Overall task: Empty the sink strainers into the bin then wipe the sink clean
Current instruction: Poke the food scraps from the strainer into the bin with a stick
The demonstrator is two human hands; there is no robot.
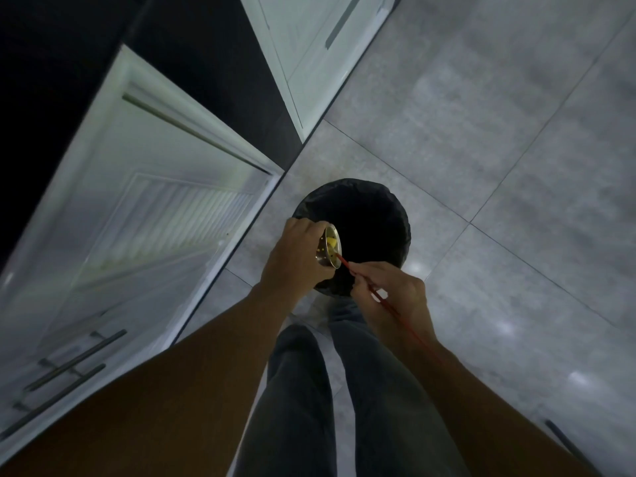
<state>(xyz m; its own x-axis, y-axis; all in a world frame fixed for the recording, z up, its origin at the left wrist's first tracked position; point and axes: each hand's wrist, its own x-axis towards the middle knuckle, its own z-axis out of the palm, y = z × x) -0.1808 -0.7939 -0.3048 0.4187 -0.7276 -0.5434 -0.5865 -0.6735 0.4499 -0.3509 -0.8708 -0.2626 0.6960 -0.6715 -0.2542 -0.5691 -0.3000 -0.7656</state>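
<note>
A round bin (375, 215) lined with a black bag stands on the floor below me. My left hand (296, 253) grips a metal sink strainer (329, 247) tilted on its side over the bin's near rim, with yellow scraps inside it. My right hand (392, 290) pinches a thin red stick (378, 297) whose tip reaches into the strainer's mouth. The sink is out of view.
White cabinet doors (144, 208) with dark bar handles stand to the left, and another white door (309, 53) at the top. Grey floor tiles (499, 149) spread to the right. My legs in dark trousers (309, 407) stand just behind the bin.
</note>
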